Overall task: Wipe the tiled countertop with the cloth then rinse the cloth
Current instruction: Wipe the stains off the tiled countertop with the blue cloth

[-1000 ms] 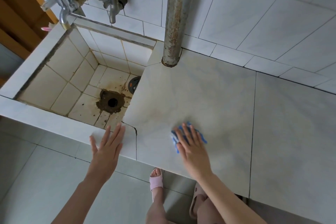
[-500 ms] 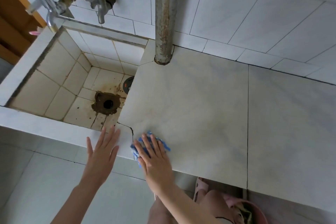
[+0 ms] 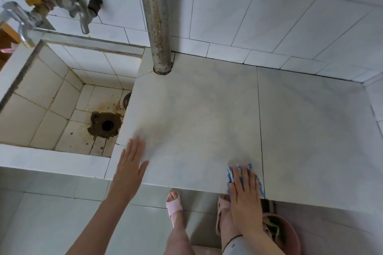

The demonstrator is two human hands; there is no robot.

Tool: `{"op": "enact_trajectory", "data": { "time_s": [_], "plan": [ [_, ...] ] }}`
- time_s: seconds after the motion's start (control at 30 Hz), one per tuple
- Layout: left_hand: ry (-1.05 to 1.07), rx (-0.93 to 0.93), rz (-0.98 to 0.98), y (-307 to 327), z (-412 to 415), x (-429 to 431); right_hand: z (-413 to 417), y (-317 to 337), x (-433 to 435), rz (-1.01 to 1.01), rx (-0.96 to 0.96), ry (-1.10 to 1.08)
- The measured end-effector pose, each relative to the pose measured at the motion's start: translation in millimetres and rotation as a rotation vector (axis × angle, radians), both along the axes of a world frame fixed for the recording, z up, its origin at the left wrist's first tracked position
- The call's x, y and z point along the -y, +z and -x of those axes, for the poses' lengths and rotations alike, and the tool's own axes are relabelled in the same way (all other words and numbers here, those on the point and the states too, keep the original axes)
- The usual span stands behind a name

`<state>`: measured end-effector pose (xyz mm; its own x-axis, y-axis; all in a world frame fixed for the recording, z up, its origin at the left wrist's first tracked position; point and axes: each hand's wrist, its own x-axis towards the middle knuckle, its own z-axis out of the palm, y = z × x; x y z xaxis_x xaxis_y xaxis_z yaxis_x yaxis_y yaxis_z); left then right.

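A blue-and-white cloth lies flat at the front edge of the pale tiled countertop, close to the tile joint. My right hand presses down on it with flat, slightly spread fingers, so most of the cloth is hidden. My left hand is flat and holds nothing, with its fingers resting on the counter's front left corner beside the sink. The tiled sink lies to the left, with a rusty drain hole. Two metal taps stick out of the wall above it.
A rusty vertical pipe goes through the counter at the back near the sink. White wall tiles close off the back and right. Under the counter edge are my feet in pink slippers and a pink bucket.
My right hand has slid the cloth along the front edge, first left to the sink corner, then right to the tile joint. My left hand has moved onto the counter corner.
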<state>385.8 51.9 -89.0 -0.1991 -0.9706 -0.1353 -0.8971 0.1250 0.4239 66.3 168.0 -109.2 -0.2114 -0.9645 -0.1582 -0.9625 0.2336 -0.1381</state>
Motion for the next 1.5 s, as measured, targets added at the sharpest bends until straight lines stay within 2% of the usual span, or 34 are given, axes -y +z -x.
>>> {"op": "enact_trajectory", "data": {
  "time_s": [0.17,0.33,0.43,0.57,0.63,0.77,0.83,0.97,1.0,1.07,1.17,1.3,1.37,1.5],
  "plan": [
    [-0.012,0.023,-0.002,-5.1,2.0,2.5,-8.5,3.2,1.5,0.010,-0.014,-0.091],
    [-0.016,0.060,-0.036,-6.8,4.9,3.5,-81.1,9.3,32.2,-0.019,0.050,0.275],
    [-0.019,0.057,0.005,-8.7,5.7,10.9,-120.7,10.4,62.5,0.050,0.133,0.363],
    [0.006,0.013,-0.004,-3.6,12.2,38.0,-120.4,11.9,90.6,0.087,0.157,0.451],
    [-0.011,-0.005,-0.024,-0.5,16.8,53.4,-97.7,8.3,99.9,0.115,0.099,0.388],
    [-0.014,-0.009,-0.046,2.1,27.1,74.8,-19.4,-4.6,95.4,0.094,0.001,0.012],
    [-0.023,-0.007,-0.052,2.8,31.8,80.7,5.4,-5.1,80.6,0.062,-0.062,-0.044],
    [-0.046,-0.006,-0.048,1.6,32.1,86.9,-15.2,-2.6,78.5,0.051,-0.055,-0.257],
    [-0.048,-0.005,-0.046,1.4,30.4,88.4,-30.6,-2.2,81.3,0.051,-0.045,-0.224],
    [-0.050,-0.008,-0.041,0.5,27.5,92.6,-69.5,0.1,86.9,0.037,-0.009,-0.012],
    [-0.054,-0.005,-0.035,-1.7,24.6,98.5,-119.3,2.3,102.5,0.128,0.124,0.178],
    [-0.040,-0.010,-0.026,-3.0,24.3,107.1,-110.0,3.2,138.4,0.166,0.164,0.367],
    [-0.047,-0.005,-0.019,-3.2,27.4,109.1,-77.8,-0.9,156.4,0.173,0.104,0.362],
    [-0.038,-0.002,-0.017,-4.9,32.5,110.8,12.8,-7.9,187.8,0.100,-0.112,0.169]
  ]
}}
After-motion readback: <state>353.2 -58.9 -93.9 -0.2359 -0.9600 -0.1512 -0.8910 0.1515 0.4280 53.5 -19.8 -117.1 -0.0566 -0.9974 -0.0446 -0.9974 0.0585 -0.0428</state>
